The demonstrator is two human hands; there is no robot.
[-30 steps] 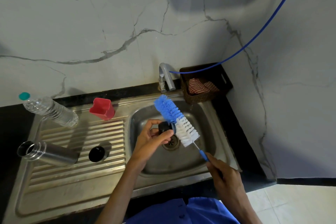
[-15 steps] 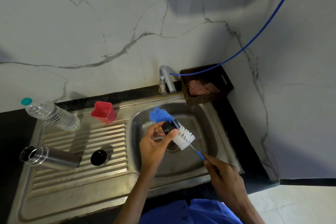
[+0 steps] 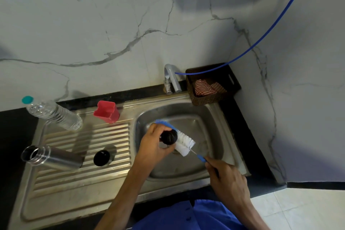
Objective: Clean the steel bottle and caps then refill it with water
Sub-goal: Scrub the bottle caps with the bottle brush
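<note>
Over the sink basin [image 3: 209, 117], my left hand [image 3: 153, 144] grips a small black cap [image 3: 169, 136]. My right hand [image 3: 227, 183] holds the thin blue handle of a bottle brush [image 3: 183, 144], whose white and blue bristles lie against the cap and pass behind my left hand. The open steel bottle [image 3: 52, 158] lies on its side on the ribbed drainboard [image 3: 74, 173] at the left, mouth toward the left. A second black cap [image 3: 101, 158] sits just right of the bottle.
A clear plastic water bottle [image 3: 54, 113] with a teal cap lies at the drainboard's back left. A red cup [image 3: 107, 111] stands behind the ribs. The tap [image 3: 170, 78] with a blue hose [image 3: 261, 43] is behind the basin, beside a dark basket [image 3: 207, 97] of cloths.
The brush has slid down and in across the cap, so less of its blue tip shows. My left hand has turned the cap's top toward the camera.
</note>
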